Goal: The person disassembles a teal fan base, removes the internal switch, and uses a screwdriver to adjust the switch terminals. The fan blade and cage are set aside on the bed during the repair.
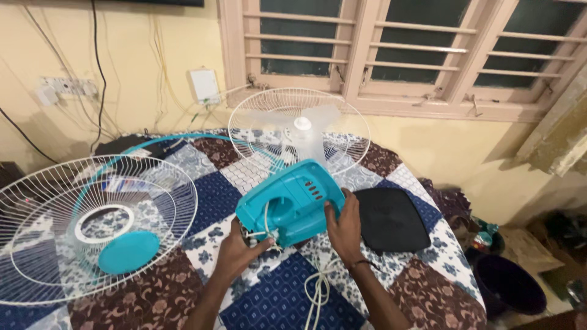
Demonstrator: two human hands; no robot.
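A turquoise fan motor housing [293,198] lies tilted on the patchwork cloth, its translucent white blades [302,125] and rear white wire guard [299,131] pointing toward the window. My left hand [238,250] grips the housing's lower left edge, where white wires [266,232] come out. My right hand [343,229] holds its right side. A white cord [318,287] trails toward me between my forearms.
A loose front wire guard [92,226] with a turquoise centre disc [128,252] lies at the left. A black flat base plate [391,220] sits right of the housing. The table [428,287] has a dark bucket [510,284] beside it at the right. Wall sockets [64,88] and cables hang behind.
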